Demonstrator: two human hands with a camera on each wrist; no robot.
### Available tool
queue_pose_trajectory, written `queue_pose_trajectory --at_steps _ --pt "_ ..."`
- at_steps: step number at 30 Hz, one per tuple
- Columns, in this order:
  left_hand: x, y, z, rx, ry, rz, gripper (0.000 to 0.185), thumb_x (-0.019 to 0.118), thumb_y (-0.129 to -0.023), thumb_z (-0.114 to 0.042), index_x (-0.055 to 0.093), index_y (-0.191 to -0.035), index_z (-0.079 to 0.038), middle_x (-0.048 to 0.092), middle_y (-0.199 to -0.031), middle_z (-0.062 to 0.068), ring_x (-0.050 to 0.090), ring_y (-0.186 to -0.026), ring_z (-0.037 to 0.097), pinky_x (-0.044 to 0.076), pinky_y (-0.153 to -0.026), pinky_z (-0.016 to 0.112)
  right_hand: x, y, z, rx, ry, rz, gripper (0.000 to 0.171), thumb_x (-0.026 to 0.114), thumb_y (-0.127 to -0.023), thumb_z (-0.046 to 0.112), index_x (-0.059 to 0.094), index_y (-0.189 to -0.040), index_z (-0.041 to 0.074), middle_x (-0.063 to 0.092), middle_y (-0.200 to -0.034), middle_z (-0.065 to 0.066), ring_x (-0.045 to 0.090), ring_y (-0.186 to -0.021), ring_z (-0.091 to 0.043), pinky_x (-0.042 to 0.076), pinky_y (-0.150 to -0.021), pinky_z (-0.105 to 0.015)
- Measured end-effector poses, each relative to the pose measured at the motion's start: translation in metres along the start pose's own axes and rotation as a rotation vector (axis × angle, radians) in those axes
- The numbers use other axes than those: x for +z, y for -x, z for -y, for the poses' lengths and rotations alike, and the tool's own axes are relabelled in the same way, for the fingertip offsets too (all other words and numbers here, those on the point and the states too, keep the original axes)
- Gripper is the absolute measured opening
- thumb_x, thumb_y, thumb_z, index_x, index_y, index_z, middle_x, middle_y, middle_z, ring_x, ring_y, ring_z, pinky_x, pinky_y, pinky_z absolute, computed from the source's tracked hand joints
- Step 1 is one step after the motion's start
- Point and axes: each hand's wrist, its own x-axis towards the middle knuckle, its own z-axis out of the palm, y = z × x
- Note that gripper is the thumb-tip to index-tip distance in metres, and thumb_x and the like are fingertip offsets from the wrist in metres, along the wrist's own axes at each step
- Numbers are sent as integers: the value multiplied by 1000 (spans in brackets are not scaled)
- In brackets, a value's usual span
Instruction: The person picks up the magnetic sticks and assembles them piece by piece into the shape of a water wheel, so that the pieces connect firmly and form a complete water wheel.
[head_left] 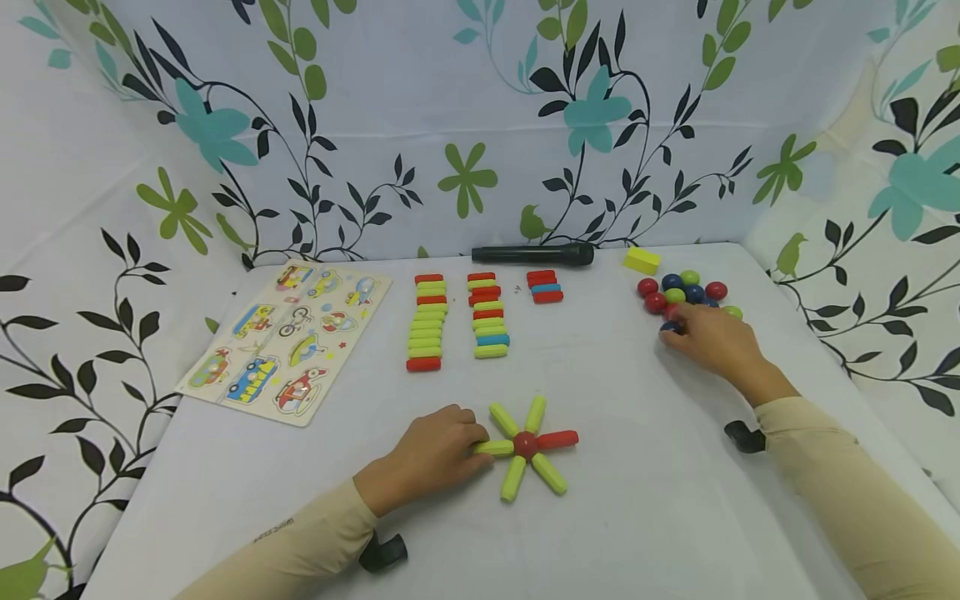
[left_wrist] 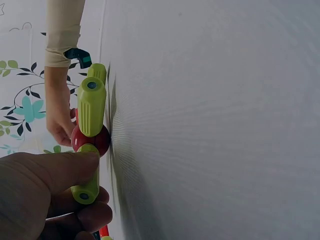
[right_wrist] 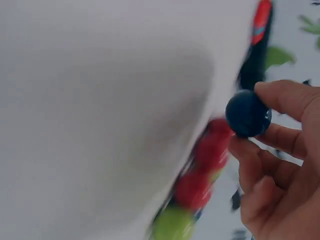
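Near the front middle lies a star-shaped assembly: a red ball with several yellow-green sticks and one red stick pointing outward from it. My left hand pinches its left yellow-green stick between thumb and fingers, as the left wrist view shows up close. At the right, my right hand holds a dark blue ball with thumb and fingertips, beside a cluster of red, blue and green balls. In the right wrist view the blue ball overlaps a blurred red ball.
Two long columns of short sticks and a smaller group lie at the middle back. A wooden picture puzzle board is at left. Behind them lie a black microphone and a yellow block, near the patterned cloth backdrop.
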Motion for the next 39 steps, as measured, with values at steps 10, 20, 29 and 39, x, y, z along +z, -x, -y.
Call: queue_pose_trajectory --at_steps 10,20,29,39 --pt "0 -1 -2 17 -6 -13 22 81 -88 -32 79 -102 -16 61 -82 -10 50 -78 7 45 -61 18 22 -4 99 -216 -546 275 39 66 -99 37 65 -130 13 68 -114 -4 59 -107 -25 52 -92 -37" --pt "3 -1 -1 24 -8 -30 23 81 -88 -32 79 -102 -15 63 -82 -9 52 -78 7 47 -63 18 42 -5 133 -238 -576 405 36 68 -98 35 67 -128 15 68 -111 0 59 -104 -22 53 -89 -36" --pt "2 0 -2 21 -7 -28 22 80 -88 -33 79 -101 -15 59 -78 -11 48 -75 6 43 -59 17 44 -4 141 -242 -571 436 33 67 -98 32 67 -127 15 68 -111 0 60 -103 -22 54 -90 -36" --pt "1 1 -3 25 -9 -38 20 81 -88 -31 79 -99 -15 58 -77 -10 48 -74 5 41 -57 18 47 -11 142 -277 -568 466 34 65 -99 35 67 -127 16 67 -112 1 58 -106 -22 53 -92 -38"
